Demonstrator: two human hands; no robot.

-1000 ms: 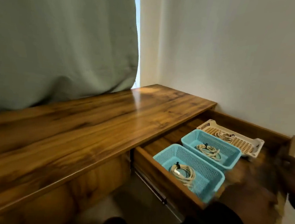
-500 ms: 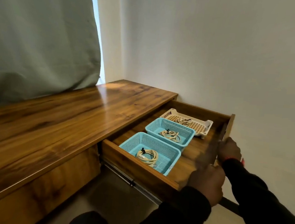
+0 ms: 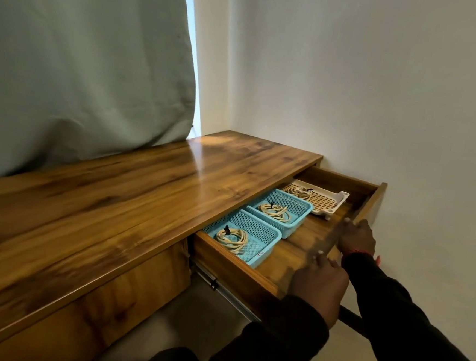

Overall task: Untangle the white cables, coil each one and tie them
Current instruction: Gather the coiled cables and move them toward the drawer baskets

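drawer [image 3: 296, 256] slid further in | both hands' fingers [image 3: 352, 226] curled on wooden front | coiled cables [image 3: 232, 237] in mesh baskets

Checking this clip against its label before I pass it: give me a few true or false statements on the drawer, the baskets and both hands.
1. The drawer is open. True.
2. It holds three blue baskets. False: two blue baskets, the near blue basket and the far blue basket, plus a white tray.
3. Each container holds a coiled cable with a dark tie. True: the near coil, the middle coil and the far coil.
4. The right hand lifts a coil out of a basket. False: it grips the drawer's front edge.
5. The left hand rests on the desktop. False: it is at the drawer's front edge too.
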